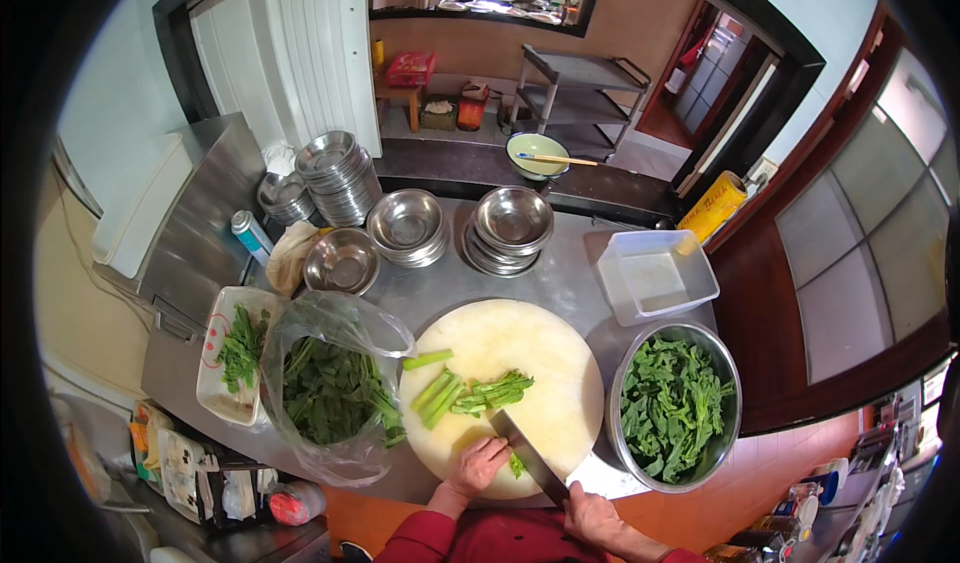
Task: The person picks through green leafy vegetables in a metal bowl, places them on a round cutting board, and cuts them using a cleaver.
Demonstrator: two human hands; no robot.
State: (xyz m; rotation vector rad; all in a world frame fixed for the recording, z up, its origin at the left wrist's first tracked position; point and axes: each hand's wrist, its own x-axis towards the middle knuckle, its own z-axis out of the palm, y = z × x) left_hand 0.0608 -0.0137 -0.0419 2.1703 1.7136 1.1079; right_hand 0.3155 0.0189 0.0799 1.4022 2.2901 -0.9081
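Note:
My right hand [591, 516] grips the handle of a kitchen cleaver [529, 454], whose blade slants across the lower part of a round cutting board [555, 353]. Beside the blade, my left hand [480, 464] rests low with its fingers curled; whether they pinch anything is hidden. A small bit of leafy green [517, 465] lies between that hand and the blade. Farther up the board are cut green stalks [437, 398] and a bundle of chopped leafy stems [495, 393]. One separate stalk [427, 359] sits at the board's left edge.
Left of the board, a clear plastic bag [300, 443] holds leafy greens beside a white tray [211, 379]. On the right stand a steel bowl [616, 428] of cut greens and a plastic container [660, 278]. Stacked metal bowls [409, 225] line the back.

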